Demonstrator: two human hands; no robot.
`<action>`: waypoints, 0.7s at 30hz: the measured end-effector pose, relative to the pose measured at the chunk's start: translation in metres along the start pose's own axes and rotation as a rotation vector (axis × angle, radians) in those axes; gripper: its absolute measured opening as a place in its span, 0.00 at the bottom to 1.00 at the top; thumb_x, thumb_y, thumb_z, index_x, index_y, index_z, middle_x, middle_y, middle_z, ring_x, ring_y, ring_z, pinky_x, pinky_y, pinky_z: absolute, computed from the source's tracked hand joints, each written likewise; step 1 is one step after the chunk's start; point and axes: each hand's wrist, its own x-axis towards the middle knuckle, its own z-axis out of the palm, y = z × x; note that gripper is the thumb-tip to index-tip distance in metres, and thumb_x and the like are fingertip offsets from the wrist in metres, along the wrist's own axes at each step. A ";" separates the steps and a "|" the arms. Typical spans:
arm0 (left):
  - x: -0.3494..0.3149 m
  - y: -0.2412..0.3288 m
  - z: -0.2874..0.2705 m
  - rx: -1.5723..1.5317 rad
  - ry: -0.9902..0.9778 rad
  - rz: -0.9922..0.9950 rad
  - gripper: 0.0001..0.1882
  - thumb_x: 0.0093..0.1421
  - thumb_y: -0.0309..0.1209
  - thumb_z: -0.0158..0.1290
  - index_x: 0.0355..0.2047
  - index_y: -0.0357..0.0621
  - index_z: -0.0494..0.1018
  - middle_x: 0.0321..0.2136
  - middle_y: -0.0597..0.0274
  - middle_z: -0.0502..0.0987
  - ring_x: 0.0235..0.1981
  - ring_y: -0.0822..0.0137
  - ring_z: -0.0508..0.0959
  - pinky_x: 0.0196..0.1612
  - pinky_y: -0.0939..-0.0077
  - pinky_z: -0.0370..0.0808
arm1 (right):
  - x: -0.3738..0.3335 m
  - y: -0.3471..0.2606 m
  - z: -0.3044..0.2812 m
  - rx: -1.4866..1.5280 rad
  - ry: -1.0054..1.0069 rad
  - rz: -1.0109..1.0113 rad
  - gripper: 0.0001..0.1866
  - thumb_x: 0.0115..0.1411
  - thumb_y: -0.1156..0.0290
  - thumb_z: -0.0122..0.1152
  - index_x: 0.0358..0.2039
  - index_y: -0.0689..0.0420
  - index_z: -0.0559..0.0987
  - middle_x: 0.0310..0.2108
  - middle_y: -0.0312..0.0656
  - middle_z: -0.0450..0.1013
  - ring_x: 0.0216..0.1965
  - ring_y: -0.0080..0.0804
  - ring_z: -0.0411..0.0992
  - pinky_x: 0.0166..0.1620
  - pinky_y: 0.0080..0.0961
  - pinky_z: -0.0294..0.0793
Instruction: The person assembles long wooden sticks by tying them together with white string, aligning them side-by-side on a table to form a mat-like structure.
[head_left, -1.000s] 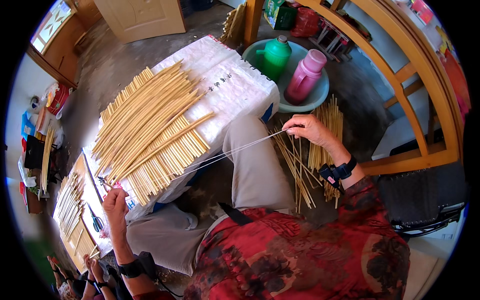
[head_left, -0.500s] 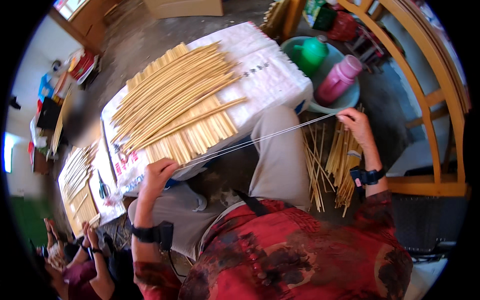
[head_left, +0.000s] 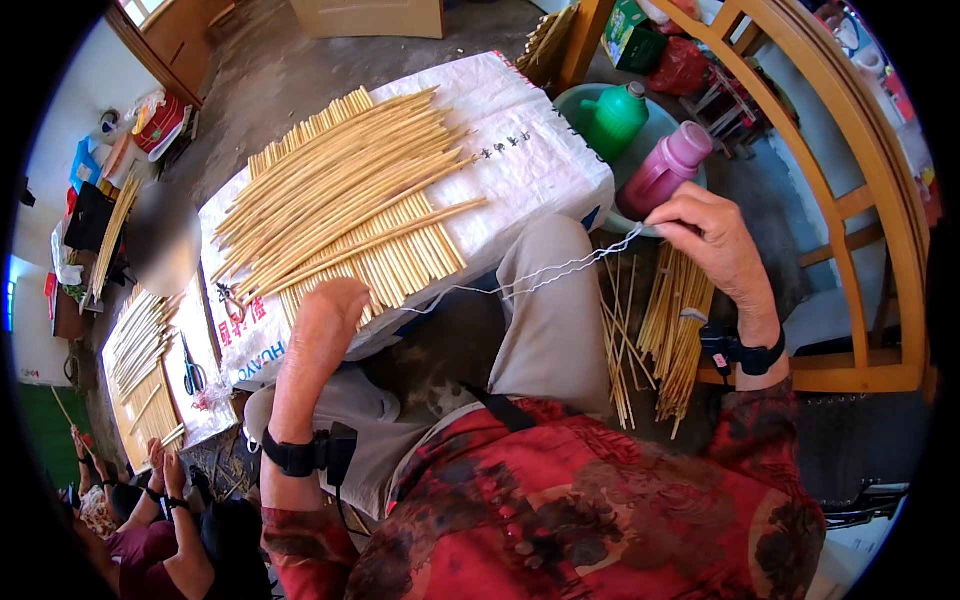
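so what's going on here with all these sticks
A person's right hand pinches white string, which hangs slack toward the left hand. That hand is at the near edge of a row of sticks on a white sheet; its grip is hidden. More sticks lie across the row.

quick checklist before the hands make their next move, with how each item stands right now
1. Thin white twisted string gripped by the bare right hand: ok, pinched at the fingertips.
2. String pulled taut: not ok, it hangs slack and wavy.
3. String gripped by the bare left hand: cannot tell, its fingertips are hidden.
4. Flat row of thin, straw-coloured round sticks uncovered: not ok, long, slender, straw-coloured loose sticks lie on top.
5. Dark-handled metal scissors clear of both hands: ok, lying off to the left.
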 end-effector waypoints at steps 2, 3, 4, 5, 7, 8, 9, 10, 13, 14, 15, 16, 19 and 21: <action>0.008 0.032 -0.015 -0.020 0.268 0.099 0.09 0.54 0.28 0.49 0.34 0.36 0.73 0.35 0.51 0.74 0.35 0.52 0.73 0.40 0.67 0.69 | 0.008 -0.017 0.008 -0.006 -0.023 -0.070 0.03 0.50 0.77 0.57 0.27 0.60 0.75 0.24 0.40 0.66 0.26 0.33 0.68 0.30 0.22 0.66; 0.014 0.046 -0.021 -0.005 0.358 0.193 0.09 0.53 0.27 0.50 0.35 0.36 0.73 0.35 0.52 0.74 0.34 0.53 0.73 0.38 0.67 0.69 | 0.013 -0.023 0.015 -0.031 -0.026 -0.154 0.03 0.50 0.76 0.57 0.27 0.60 0.75 0.24 0.41 0.67 0.26 0.34 0.68 0.30 0.24 0.66; 0.019 0.061 -0.025 0.010 0.449 0.286 0.10 0.53 0.27 0.51 0.35 0.36 0.72 0.35 0.53 0.74 0.33 0.54 0.73 0.36 0.67 0.70 | 0.018 -0.028 0.020 -0.057 -0.031 -0.239 0.04 0.50 0.76 0.57 0.28 0.59 0.75 0.24 0.41 0.67 0.27 0.36 0.69 0.30 0.25 0.67; 0.018 0.079 -0.027 -0.256 0.390 0.249 0.11 0.53 0.26 0.51 0.37 0.37 0.72 0.36 0.56 0.74 0.33 0.59 0.73 0.37 0.70 0.70 | 0.024 -0.035 0.027 -0.038 -0.047 -0.258 0.04 0.49 0.75 0.58 0.27 0.59 0.75 0.24 0.41 0.67 0.27 0.37 0.69 0.30 0.26 0.67; 0.020 0.112 -0.024 -0.683 0.204 0.218 0.15 0.54 0.26 0.51 0.43 0.38 0.70 0.40 0.59 0.74 0.35 0.69 0.73 0.38 0.76 0.70 | 0.033 -0.049 0.039 -0.012 -0.074 -0.288 0.04 0.49 0.74 0.58 0.27 0.58 0.74 0.24 0.42 0.67 0.28 0.39 0.69 0.30 0.28 0.67; 0.020 0.125 -0.021 -0.833 0.083 0.211 0.17 0.55 0.26 0.51 0.46 0.38 0.68 0.41 0.60 0.73 0.36 0.73 0.72 0.39 0.79 0.69 | 0.038 -0.056 0.044 0.015 -0.060 -0.310 0.04 0.49 0.74 0.58 0.27 0.58 0.74 0.24 0.41 0.67 0.28 0.39 0.69 0.30 0.28 0.67; 0.025 0.137 -0.008 -0.986 0.074 0.254 0.16 0.56 0.26 0.50 0.46 0.37 0.68 0.38 0.60 0.74 0.33 0.75 0.72 0.36 0.81 0.70 | 0.042 -0.062 0.048 0.038 -0.042 -0.326 0.04 0.49 0.74 0.58 0.27 0.58 0.74 0.23 0.41 0.67 0.28 0.39 0.69 0.30 0.29 0.67; 0.028 0.142 0.002 -1.139 0.065 0.292 0.16 0.57 0.26 0.50 0.46 0.36 0.67 0.34 0.61 0.74 0.31 0.76 0.72 0.33 0.83 0.70 | 0.044 -0.066 0.052 0.066 -0.028 -0.342 0.04 0.49 0.74 0.58 0.26 0.58 0.74 0.23 0.41 0.67 0.28 0.39 0.69 0.30 0.29 0.67; 0.032 0.139 -0.002 -1.211 -0.041 0.166 0.10 0.58 0.27 0.49 0.39 0.35 0.70 0.23 0.65 0.73 0.24 0.80 0.70 0.26 0.87 0.67 | 0.055 -0.071 0.054 0.101 -0.022 -0.371 0.04 0.48 0.75 0.58 0.27 0.58 0.74 0.23 0.41 0.67 0.26 0.40 0.68 0.28 0.27 0.66; 0.032 0.137 -0.004 -1.199 -0.013 0.158 0.09 0.58 0.27 0.49 0.37 0.36 0.70 0.21 0.66 0.72 0.22 0.79 0.69 0.25 0.87 0.66 | 0.057 -0.072 0.055 0.126 -0.019 -0.372 0.05 0.48 0.75 0.58 0.27 0.58 0.74 0.23 0.42 0.67 0.26 0.40 0.67 0.28 0.26 0.66; 0.032 0.135 -0.006 -1.186 0.015 0.149 0.07 0.58 0.27 0.48 0.35 0.36 0.71 0.19 0.67 0.70 0.20 0.79 0.68 0.23 0.87 0.65 | 0.059 -0.075 0.055 0.124 0.013 -0.377 0.05 0.49 0.75 0.58 0.27 0.59 0.74 0.23 0.40 0.68 0.23 0.34 0.68 0.27 0.24 0.66; 0.031 0.133 -0.007 -1.172 0.043 0.137 0.06 0.58 0.27 0.48 0.33 0.36 0.71 0.16 0.68 0.69 0.18 0.79 0.67 0.22 0.86 0.64 | 0.060 -0.077 0.056 0.193 0.020 -0.322 0.05 0.49 0.75 0.59 0.27 0.60 0.73 0.22 0.39 0.68 0.22 0.30 0.67 0.26 0.23 0.66; 0.028 0.127 -0.012 -1.181 0.123 0.163 0.07 0.59 0.28 0.48 0.29 0.36 0.71 0.15 0.69 0.67 0.16 0.80 0.64 0.21 0.87 0.62 | 0.067 -0.075 0.064 0.406 0.072 -0.150 0.04 0.51 0.74 0.59 0.26 0.61 0.73 0.22 0.32 0.66 0.19 0.15 0.64 0.22 0.14 0.63; 0.029 0.123 -0.017 -1.234 0.200 0.168 0.07 0.59 0.28 0.48 0.29 0.36 0.71 0.15 0.68 0.67 0.17 0.80 0.64 0.20 0.87 0.61 | 0.075 -0.079 0.065 0.792 0.070 -0.052 0.05 0.52 0.73 0.59 0.28 0.61 0.75 0.21 0.32 0.66 0.19 0.14 0.64 0.22 0.11 0.62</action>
